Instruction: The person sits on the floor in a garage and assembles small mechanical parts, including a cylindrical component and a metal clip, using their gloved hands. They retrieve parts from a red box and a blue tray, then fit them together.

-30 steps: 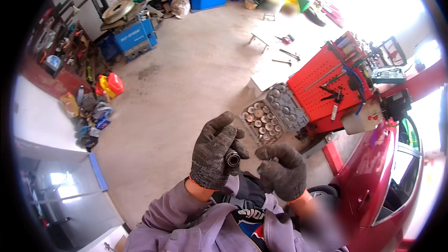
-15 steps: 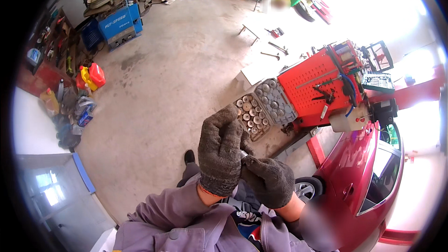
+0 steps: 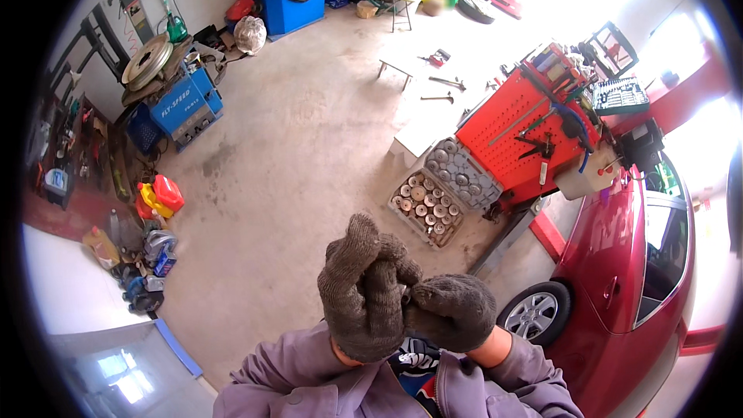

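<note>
Both my hands wear dark knitted work gloves and meet in front of my jacket. My left hand [image 3: 362,298] has its fingers bent over and its palm side turned toward my right hand [image 3: 455,311]. The right fingers are closed, with their tips pressed against the left ones. Between them only a tiny dark gap with a glint shows; whatever they pinch is almost wholly hidden. Beyond the hands lies an open grey case [image 3: 489,192], with rows of round metal cup-shaped pieces [image 3: 419,193] in one half and more round shapes in the other.
A red tool cart [image 3: 503,135] loaded with tools stands behind the case. To the right is a dark red car [image 3: 592,286], its wheel [image 3: 535,313] close to my right arm. Red and yellow canisters [image 3: 160,196] and a blue machine [image 3: 186,108] stand at left.
My view has shifted, and my hands appear lower and closer to my jacket. The small shiny metal piece seen between the fingers before is now covered by the gloves.
</note>
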Action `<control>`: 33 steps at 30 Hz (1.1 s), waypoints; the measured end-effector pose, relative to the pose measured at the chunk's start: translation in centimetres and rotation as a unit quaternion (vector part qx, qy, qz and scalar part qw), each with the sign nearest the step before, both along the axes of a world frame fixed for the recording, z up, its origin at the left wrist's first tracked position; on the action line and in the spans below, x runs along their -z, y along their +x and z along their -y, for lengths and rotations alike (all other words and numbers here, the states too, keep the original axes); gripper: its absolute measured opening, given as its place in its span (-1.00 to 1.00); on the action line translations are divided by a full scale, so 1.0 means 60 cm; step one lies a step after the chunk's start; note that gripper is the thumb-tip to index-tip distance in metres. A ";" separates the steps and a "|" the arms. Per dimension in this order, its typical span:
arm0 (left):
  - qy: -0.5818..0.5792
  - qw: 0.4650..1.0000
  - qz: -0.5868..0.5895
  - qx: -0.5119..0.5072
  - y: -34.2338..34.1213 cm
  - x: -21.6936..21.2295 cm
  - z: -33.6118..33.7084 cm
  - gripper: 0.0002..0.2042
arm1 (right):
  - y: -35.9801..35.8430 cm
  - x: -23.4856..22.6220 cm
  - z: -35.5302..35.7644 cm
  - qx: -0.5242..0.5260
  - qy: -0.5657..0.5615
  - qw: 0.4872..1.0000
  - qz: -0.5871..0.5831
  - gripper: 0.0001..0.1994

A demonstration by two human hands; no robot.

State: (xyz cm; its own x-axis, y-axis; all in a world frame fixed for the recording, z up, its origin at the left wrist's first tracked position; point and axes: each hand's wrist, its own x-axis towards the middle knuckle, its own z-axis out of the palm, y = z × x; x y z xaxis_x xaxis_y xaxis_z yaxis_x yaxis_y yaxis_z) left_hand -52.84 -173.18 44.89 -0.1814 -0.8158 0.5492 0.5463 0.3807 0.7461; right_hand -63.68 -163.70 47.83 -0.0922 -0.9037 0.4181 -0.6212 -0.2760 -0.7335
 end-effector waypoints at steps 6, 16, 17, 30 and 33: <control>-0.044 0.998 0.028 0.040 -0.055 0.014 0.062 -0.57 | -0.084 0.008 0.062 -0.054 0.006 0.997 -0.049 -0.64; 0.039 0.918 0.341 0.198 -0.190 0.052 0.175 -0.54 | -0.291 0.129 0.188 -0.080 0.061 0.967 0.233 -0.68; 0.116 0.915 0.321 0.213 -0.207 0.064 0.184 -0.45 | -0.301 0.130 0.203 -0.087 0.104 0.942 0.307 -0.69; -0.002 0.933 0.295 0.208 -0.400 0.090 0.481 -0.10 | -0.473 0.175 0.445 -0.065 0.107 0.897 0.425 -0.63; 0.023 0.932 0.257 0.255 -0.438 0.122 0.584 -0.08 | -0.500 0.169 0.539 -0.008 0.107 0.862 0.496 -0.67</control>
